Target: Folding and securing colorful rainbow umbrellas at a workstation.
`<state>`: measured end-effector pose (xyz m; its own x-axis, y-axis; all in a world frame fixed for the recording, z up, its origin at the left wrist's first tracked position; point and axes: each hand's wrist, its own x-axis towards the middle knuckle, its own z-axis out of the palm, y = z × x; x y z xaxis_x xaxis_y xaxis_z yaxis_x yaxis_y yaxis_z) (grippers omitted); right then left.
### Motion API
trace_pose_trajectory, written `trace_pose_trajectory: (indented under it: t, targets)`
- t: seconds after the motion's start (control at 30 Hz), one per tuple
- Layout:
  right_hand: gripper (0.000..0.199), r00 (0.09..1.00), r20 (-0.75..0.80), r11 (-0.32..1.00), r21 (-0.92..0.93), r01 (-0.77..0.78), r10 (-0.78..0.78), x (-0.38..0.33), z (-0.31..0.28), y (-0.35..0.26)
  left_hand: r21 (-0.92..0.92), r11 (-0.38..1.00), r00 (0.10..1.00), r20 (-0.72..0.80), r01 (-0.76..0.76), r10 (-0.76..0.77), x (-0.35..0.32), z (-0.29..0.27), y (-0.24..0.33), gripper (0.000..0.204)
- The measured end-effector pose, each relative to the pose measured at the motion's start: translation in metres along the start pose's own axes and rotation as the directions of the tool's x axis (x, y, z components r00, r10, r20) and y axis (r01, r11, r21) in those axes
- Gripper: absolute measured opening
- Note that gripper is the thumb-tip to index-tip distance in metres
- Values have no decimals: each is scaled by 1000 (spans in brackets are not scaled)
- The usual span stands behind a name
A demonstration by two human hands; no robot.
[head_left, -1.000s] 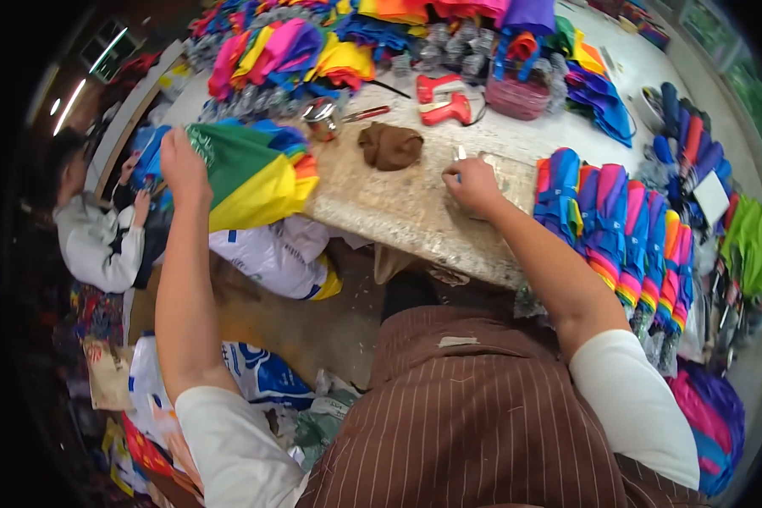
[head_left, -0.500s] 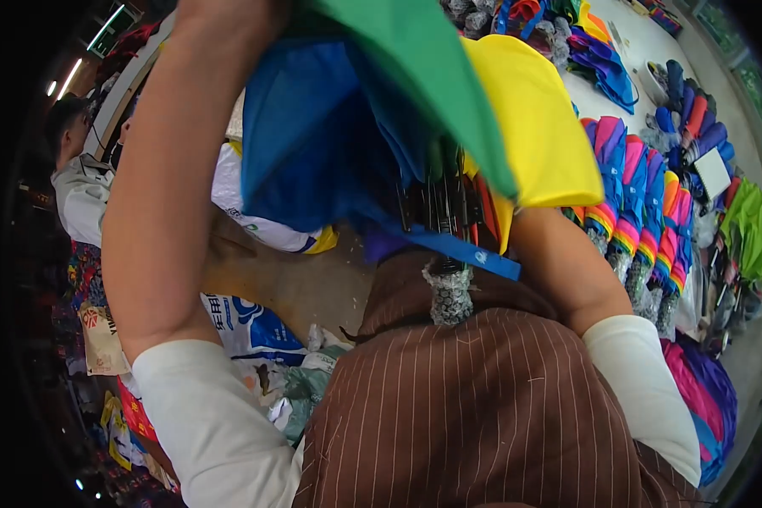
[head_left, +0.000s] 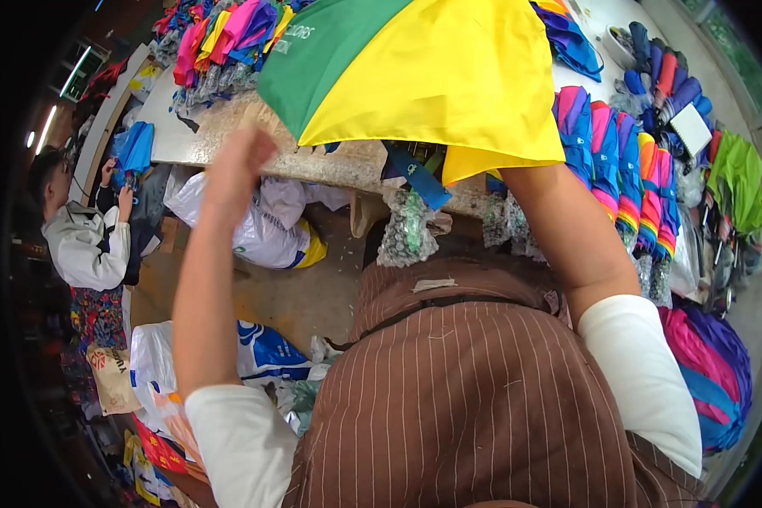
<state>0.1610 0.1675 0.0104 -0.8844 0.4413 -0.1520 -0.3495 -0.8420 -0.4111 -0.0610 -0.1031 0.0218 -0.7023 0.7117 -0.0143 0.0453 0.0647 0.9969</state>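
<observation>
A partly open umbrella [head_left: 432, 93] with green and yellow panels hangs before me at the table edge. Bubble wrap [head_left: 408, 233] covers its handle end, which points down toward me. A blue strap [head_left: 423, 179] dangles beside the dark folded ribs. My left hand [head_left: 250, 161] is raised just left of the green panel, apart from the cloth; its fingers are smeared by motion. My right forearm [head_left: 559, 224] reaches up behind the yellow panel, and that cloth hides the right hand and whatever it grips.
Folded multicoloured umbrellas [head_left: 622, 169] line the right of the worn table [head_left: 220, 127]; more umbrellas [head_left: 220, 42] are heaped at its far left. White plastic bags [head_left: 258, 220] lie under the table. At the left, another person [head_left: 85, 241] handles a blue umbrella [head_left: 134, 151].
My left hand has come down and away from the canopy. The umbrella has turned, so yellow and green panels face me instead of blue, and its wrapped handle has moved up and left.
</observation>
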Motion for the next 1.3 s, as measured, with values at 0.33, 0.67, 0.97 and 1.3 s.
trace_pose_trajectory:
  t: [0.33, 0.67, 0.97, 1.3]
  targets:
    - [48, 981, 135, 944, -284, 171, -137, -30, 36, 37, -342, 825, 778, 604, 450, -174, -95, 116, -26, 26]
    - [58, 991, 128, 933, -361, 6, 43, -29, 25, 59, -580, 186, 463, 773, 793, 434, -104, 118, -7, 82]
    - [51, 785, 543, 635, -502, 588, -297, -45, 121, 47, -516, 770, 734, 672, 375, 93, -105, 109, -11, 71]
    - [63, 827, 412, 447, -701, 555, -381, -49, 132, 44, -348, 937, 905, 407, 23, 129, -84, 103, 22, 13]
